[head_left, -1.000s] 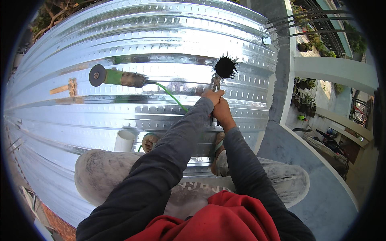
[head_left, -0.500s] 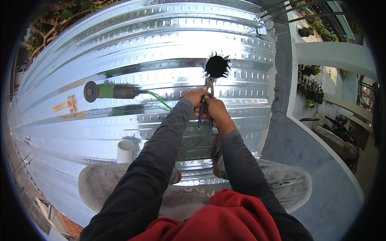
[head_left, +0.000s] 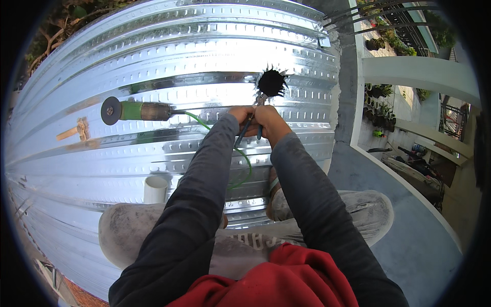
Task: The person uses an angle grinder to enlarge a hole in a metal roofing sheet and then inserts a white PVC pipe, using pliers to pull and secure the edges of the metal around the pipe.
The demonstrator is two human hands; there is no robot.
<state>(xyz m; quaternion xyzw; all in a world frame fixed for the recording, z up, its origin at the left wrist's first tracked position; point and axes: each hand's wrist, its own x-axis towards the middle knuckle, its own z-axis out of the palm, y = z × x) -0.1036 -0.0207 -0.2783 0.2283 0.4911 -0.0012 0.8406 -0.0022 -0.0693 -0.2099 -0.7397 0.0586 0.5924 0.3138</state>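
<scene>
A pair of pliers [head_left: 261, 97] with blue handles has its jaws at the near, slightly left edge of a round, jagged hole [head_left: 271, 83] in the corrugated metal sheet [head_left: 204, 56]. Bent metal teeth stand around the hole's rim. Both my hands are closed about the handles: my left hand [head_left: 241, 114] on the left side, my right hand [head_left: 270, 121] on the right. Handle ends stick out below the fingers. Whether a tooth sits between the jaws is too small to tell.
An angle grinder [head_left: 138, 111] with a green cord [head_left: 250, 166] lies to the left. Beyond it is a hammer [head_left: 75, 131] with a wooden handle. A white pipe piece [head_left: 155, 189] stands by my left knee. At right, a concrete wall [head_left: 358, 112] borders a drop to a yard.
The plier jaws have shifted slightly closer to the hole's near-left edge, and my hands have drawn tighter together around the handles. The whole view has moved slightly.
</scene>
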